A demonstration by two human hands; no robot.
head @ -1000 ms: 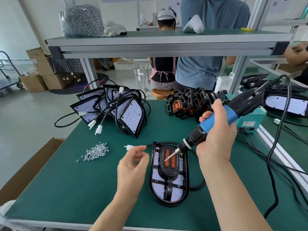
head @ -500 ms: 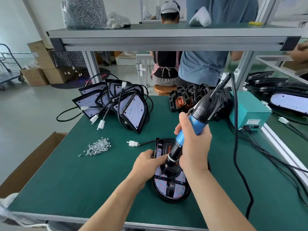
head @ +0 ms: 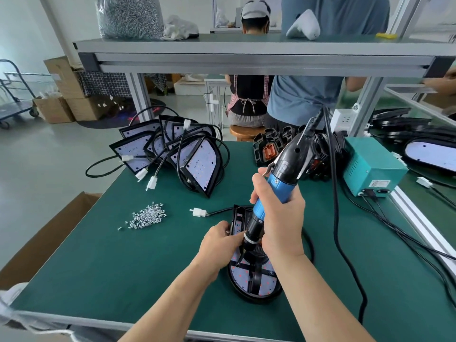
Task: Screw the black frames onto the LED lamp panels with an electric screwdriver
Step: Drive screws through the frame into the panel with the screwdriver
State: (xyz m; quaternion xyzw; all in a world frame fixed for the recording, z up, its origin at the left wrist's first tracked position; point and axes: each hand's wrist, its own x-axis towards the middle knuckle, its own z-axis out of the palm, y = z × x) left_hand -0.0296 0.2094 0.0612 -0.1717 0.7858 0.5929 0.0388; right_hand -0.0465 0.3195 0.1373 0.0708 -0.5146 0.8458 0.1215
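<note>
Down near the front of the green tabletop lies the LED lamp panel, a rounded, dark-rimmed plate whose pale face is dotted with red points. A black frame sits on it, its thin ribs crossing the lit face. From the panel's far end a black lead runs left to a white connector lying flat on the mat.

The right hand is clenched around the blue grip of the electric screwdriver, which leans away from the person, its bit touching the frame at the panel's left side. The left hand has its fingers curled at the panel's left edge, right beside the bit; it appears to grip the panel there, though the fingertips are hidden behind the tool.

A small heap of loose screws lies to the left, well apart from the panel, with bare mat between them. The panel's near rim sits close to the tabletop's front edge. Further back stand a leaning stack of other panels with trailing wires and a row of spare frames. A teal power box sits at the right edge, and the tool's thick cable drops from it across the mat to the right of the working arm.
</note>
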